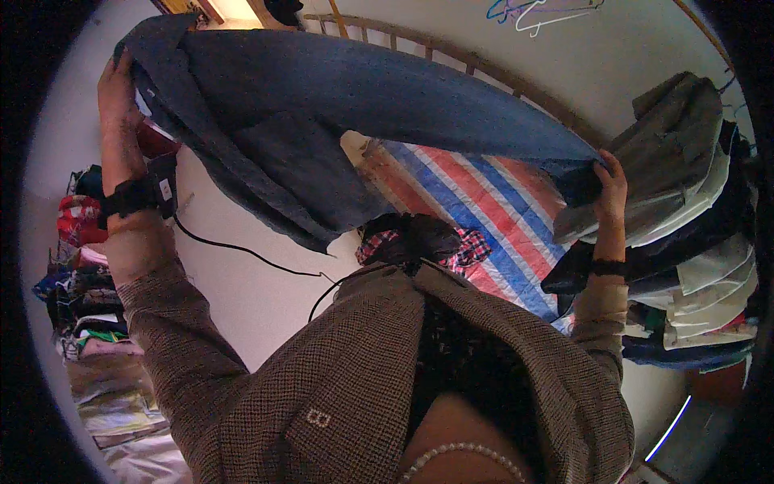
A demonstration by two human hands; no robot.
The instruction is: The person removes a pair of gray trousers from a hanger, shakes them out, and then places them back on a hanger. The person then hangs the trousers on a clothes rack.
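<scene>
A dark blue-grey cloth garment (338, 85) is stretched wide across the upper part of the head view, raised in the air. My left hand (121, 97) grips its bunched upper left end, the fingertips partly hidden by the fabric. At the right, my right hand (612, 175) pinches the far end of a long, taut part of the garment. A loose fold hangs down from the left and middle towards my body. Below the taut part lies a red, white and blue striped woven plastic sheet (484, 206).
Clothes (677, 145) hang in a row at the right. Folded clothes (103, 302) are stacked at the left. A black cable (242, 248) crosses a pale surface in front of me. Wire hangers (544, 12) hang at the top right. A wooden rail (471, 60) runs behind the garment.
</scene>
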